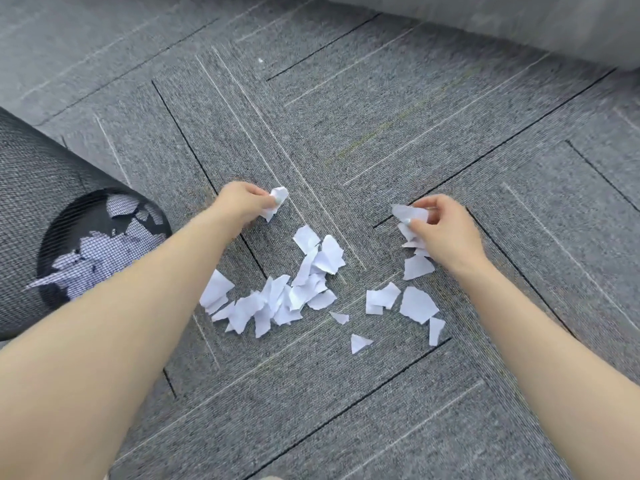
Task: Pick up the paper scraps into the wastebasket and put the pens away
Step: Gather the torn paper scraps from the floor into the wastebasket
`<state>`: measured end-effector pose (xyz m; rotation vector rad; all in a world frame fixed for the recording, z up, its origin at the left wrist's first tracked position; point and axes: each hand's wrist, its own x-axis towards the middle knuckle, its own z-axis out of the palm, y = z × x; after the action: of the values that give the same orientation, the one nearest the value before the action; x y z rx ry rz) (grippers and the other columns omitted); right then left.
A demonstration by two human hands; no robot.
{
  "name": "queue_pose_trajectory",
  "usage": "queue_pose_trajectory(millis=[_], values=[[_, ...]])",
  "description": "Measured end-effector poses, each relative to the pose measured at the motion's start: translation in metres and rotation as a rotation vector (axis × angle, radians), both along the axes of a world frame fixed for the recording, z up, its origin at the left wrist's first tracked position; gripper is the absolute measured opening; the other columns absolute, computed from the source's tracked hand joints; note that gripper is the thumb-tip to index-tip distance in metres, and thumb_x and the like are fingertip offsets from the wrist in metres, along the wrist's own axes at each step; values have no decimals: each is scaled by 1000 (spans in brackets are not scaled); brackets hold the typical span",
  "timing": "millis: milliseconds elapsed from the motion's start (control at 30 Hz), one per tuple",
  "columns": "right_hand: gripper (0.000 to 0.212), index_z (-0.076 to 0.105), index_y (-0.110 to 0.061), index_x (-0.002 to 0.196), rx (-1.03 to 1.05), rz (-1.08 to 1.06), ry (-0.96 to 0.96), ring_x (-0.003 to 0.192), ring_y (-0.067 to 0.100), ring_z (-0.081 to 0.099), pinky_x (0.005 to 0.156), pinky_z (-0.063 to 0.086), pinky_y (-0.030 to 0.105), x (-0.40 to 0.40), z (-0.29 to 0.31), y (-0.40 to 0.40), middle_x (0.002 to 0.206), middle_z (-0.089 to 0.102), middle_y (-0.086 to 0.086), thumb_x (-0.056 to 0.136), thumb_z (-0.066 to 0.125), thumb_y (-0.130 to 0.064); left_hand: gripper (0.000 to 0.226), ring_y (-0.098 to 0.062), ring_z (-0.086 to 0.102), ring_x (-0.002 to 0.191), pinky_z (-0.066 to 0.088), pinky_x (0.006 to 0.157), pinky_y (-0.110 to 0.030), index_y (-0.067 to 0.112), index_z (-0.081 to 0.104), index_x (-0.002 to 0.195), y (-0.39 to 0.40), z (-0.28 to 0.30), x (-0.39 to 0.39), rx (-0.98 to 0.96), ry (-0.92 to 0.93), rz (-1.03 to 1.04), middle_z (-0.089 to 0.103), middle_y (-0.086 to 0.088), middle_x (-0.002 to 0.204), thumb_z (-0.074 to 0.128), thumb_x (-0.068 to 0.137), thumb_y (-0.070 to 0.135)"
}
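Wastebasket (41, 188): black mesh, left edge of frame; white paper visible through its wall.
Left hand (242, 201): centre-left, fingers pressed together on a crumpled scrap (277, 199), held above the carpet (381, 116).
Loose scraps (294, 292): white pile on carpet, centre of frame, between both forearms; smaller pieces trail right.
Right hand (446, 230): centre-right, pinching a bunch of scraps (410, 220).
Pens: not in view.

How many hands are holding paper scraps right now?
2. The left hand pinches scraps above the pile; the right hand grips a bunch at the pile's right.
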<state>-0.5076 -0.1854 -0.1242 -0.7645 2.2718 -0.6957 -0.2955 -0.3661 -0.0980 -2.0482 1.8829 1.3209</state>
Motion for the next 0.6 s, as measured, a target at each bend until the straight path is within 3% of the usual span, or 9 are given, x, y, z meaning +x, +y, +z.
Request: queue_pose_trajectory(millis=[100, 167, 233, 300, 400, 467, 533, 600], values=[[18, 64, -27, 99, 101, 94, 168, 103, 24, 55, 92, 34, 40, 5, -1, 2, 97, 63, -5, 81, 62, -23, 18, -29, 58, 91, 51, 83, -38, 15, 54, 69, 6, -7, -3, -121, -185, -173, 57, -10, 112, 68, 80, 14], [12, 65, -25, 90, 120, 129, 260, 105, 29, 53, 87, 35, 41, 5, -2, 4, 103, 63, 2, 79, 62, -23, 20, -31, 53, 104, 46, 86, -40, 16, 51, 72, 11, -7, -4, -225, -225, -207, 50, -16, 124, 70, 77, 12], [2, 63, -23, 80, 110, 163, 296, 100, 29, 53, 84, 33, 40, 5, -1, 6, 95, 61, 2, 79, 62, -23, 23, -29, 50, 94, 41, 78, -39, 10, 51, 93, 13, -8, -5, -272, -226, -204, 52, -15, 115, 69, 78, 14], [6, 60, -23, 76, 51, 145, 254, 90, 21, 54, 85, 27, 36, 6, 1, 8, 83, 61, -5, 82, 60, -22, 33, -30, 51, 88, 39, 73, -38, 6, 47, 106, 15, -8, -6, -246, -226, -160, 55, -14, 103, 66, 82, 19], [3, 59, -21, 83, -125, -107, 52, 72, 7, 51, 84, 31, 31, 2, 10, 14, 73, 56, -15, 84, 62, -23, 13, -27, 48, 80, 38, 70, -33, 9, 53, 81, 20, -6, -8, -185, -211, -82, 54, -10, 87, 61, 86, 19], [8, 60, -19, 89, -211, -284, -105, 69, 4, 50, 76, 38, 29, -4, 16, 22, 75, 56, -13, 83, 65, -21, 15, -25, 50, 76, 41, 70, -31, 12, 57, 73, 25, -5, -8, -154, -151, -35, 59, -8, 78, 60, 87, 17], [18, 61, -19, 99, -142, -301, -236, 78, 8, 55, 75, 39, 27, -5, 21, 31, 84, 59, -8, 82, 67, -20, 9, -20, 53, 71, 42, 65, -29, 11, 65, 90, 29, 1, -12, -42, 35, 101, 65, -8, 83, 62, 87, 19], [29, 60, -20, 109, 12, -179, -261, 84, 11, 55, 80, 38, 29, 1, 18, 41, 95, 59, -4, 81, 68, -20, 27, -14, 51, 73, 42, 66, -26, 13, 64, 109, 35, 13, -19, 137, 209, 199, 63, -5, 97, 66, 85, 22]])
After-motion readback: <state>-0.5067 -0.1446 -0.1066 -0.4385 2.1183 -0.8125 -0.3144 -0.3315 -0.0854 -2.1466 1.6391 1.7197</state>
